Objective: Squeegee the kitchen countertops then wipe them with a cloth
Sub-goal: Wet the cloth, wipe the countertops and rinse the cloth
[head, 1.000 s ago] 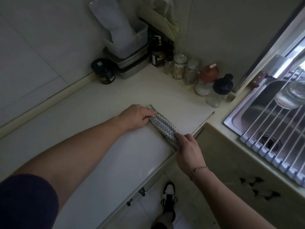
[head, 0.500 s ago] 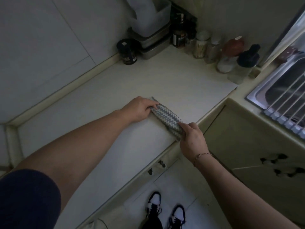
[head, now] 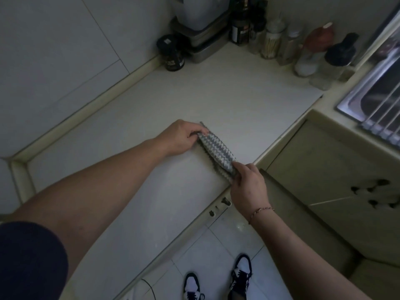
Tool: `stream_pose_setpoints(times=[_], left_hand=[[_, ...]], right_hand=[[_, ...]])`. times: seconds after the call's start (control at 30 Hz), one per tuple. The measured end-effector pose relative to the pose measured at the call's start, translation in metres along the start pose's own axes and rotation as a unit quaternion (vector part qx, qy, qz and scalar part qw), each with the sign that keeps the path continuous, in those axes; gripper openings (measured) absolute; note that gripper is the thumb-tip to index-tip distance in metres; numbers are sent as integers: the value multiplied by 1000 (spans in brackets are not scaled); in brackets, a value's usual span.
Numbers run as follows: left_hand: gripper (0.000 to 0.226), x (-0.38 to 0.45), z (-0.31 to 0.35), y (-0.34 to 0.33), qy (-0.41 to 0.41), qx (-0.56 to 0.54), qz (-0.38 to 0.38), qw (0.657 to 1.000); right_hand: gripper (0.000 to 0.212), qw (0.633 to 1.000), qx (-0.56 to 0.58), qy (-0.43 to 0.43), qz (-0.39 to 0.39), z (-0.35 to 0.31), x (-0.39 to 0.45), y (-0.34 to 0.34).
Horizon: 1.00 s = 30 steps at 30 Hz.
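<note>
A grey and white zigzag-patterned cloth (head: 217, 151) lies folded into a narrow strip on the pale countertop (head: 227, 92), close to its front edge. My left hand (head: 180, 136) grips the strip's far end with curled fingers. My right hand (head: 249, 187) pinches the near end at the counter edge. The cloth stretches between both hands. No squeegee is in view.
At the back corner stand a dark jar (head: 172, 54), stacked metal trays (head: 205, 41) with a plastic tub, and several bottles and jars (head: 311, 53) along the wall. The sink (head: 372, 98) with a wire rack is at right. Cabinet doors (head: 337, 176) and my shoes below.
The view swung left and down, away from the sink. Both hands kept hold of the cloth, which looks folded narrower between them.
</note>
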<state>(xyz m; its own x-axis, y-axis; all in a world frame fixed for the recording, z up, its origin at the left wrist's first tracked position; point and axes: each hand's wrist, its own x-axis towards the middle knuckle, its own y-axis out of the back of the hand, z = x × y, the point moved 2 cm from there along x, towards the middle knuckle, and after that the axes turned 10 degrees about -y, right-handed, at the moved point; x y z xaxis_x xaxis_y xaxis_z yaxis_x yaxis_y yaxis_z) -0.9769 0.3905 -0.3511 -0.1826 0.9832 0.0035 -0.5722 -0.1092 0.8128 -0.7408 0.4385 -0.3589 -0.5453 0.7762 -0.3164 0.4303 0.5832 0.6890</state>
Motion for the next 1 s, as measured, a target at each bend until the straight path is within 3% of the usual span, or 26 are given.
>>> stream_pose_setpoints(times=[0.6, 1.0], left_hand=[[41, -92, -13, 17, 14, -1, -39, 999], [32, -147, -4, 32, -33, 0, -1, 999]], right_hand=[[38, 999, 37, -6, 1, -27, -86, -64], [38, 999, 38, 1, -4, -41, -122, -90]])
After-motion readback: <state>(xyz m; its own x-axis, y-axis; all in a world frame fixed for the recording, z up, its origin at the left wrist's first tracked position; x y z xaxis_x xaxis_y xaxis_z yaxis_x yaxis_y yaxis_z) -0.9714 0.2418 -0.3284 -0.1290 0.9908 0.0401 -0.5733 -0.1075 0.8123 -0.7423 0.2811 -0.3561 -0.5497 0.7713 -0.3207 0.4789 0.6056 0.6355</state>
